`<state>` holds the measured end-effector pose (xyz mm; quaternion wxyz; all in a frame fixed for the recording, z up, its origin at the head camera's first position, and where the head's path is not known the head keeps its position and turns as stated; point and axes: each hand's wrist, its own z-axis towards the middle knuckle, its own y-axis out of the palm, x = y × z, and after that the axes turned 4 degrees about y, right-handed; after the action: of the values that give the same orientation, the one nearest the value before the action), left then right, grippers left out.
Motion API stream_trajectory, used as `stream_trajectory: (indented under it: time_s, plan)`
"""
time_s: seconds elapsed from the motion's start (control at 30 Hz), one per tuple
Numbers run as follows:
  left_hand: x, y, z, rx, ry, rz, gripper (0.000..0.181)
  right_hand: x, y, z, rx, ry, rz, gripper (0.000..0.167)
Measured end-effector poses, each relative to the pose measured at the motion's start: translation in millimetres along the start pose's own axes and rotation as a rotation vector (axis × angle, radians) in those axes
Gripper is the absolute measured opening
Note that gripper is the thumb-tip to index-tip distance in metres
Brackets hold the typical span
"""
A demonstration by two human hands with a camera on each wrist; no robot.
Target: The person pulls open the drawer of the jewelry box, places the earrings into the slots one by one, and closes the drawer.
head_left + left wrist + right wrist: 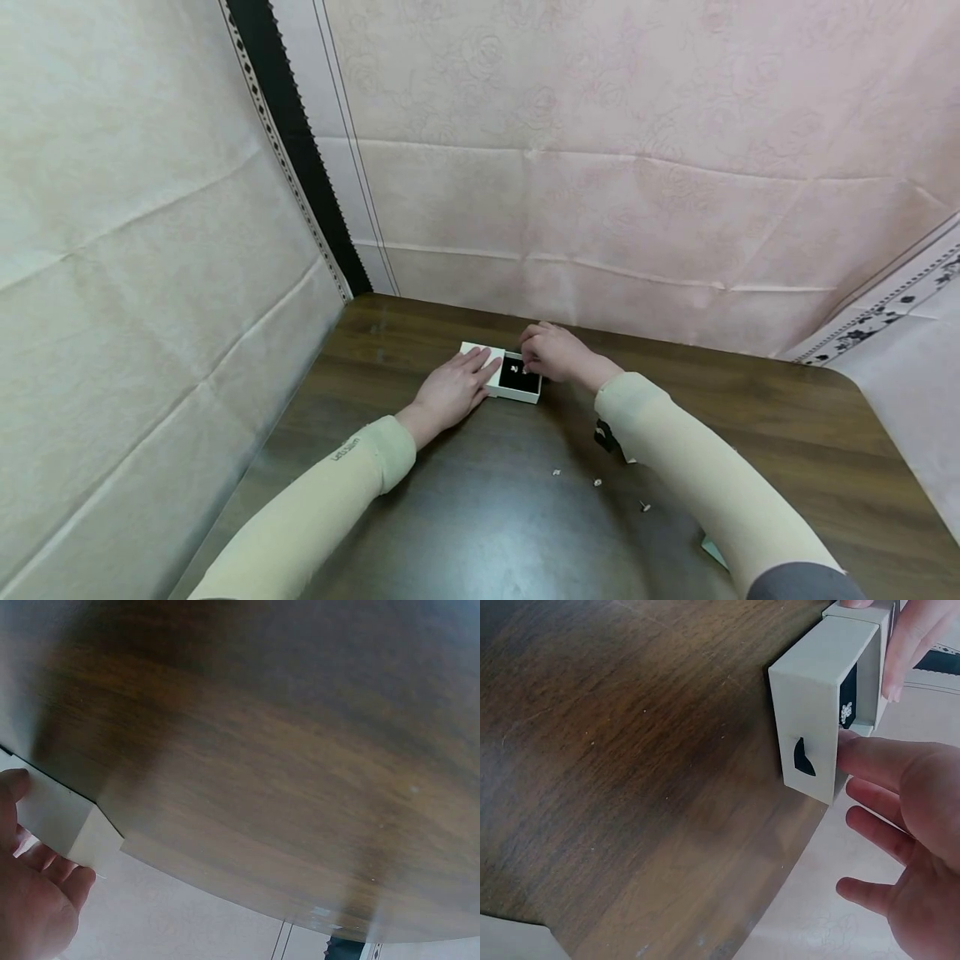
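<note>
A white drawer-style jewelry box [516, 394] lies on the table with its tray pulled partly out of the sleeve. Its black insert [516, 382] carries a small silvery earring [846, 713]. My left hand [450, 390] holds the sleeve, fingers spread over the top and thumb at the near side; the left wrist view shows the box [56, 814] between thumb and fingers. Over the tray's far right side, my right hand [555, 353] reaches in with thumb and forefinger, pinching a second small earring [525, 372] at the insert. Those fingertips are partly hidden by the tray wall.
Several tiny pieces lie on the table [465, 517], among them a small silvery piece [597, 482] and a pin-like piece [645, 506]. A black object [603, 436] is partly under the right forearm, as is a pale green item [714, 551]. Cloth-covered walls [600, 208] border the table.
</note>
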<state>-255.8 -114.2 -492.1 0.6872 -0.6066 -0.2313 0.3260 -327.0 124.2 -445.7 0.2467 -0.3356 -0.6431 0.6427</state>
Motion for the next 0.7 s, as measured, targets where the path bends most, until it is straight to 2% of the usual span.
stream_trajectory:
  time_s: [0.3,0.6,0.7]
  plan:
    - [-1.0,1.4,-0.8,-0.008,-0.005,0.018,0.058,-0.5,4.3,1.5,0.058,0.021,-0.068,0.016]
    - [0.1,1.0,-0.3,-0.009,-0.013,0.002,0.058,-4.5,7.0,-1.2,0.139,-0.007,-0.119,0.021]
    - [0.9,0.9,0.2,-0.026,-0.017,-0.001,0.059,-4.9,9.2,-1.7,0.151,-0.012,-0.143,0.021]
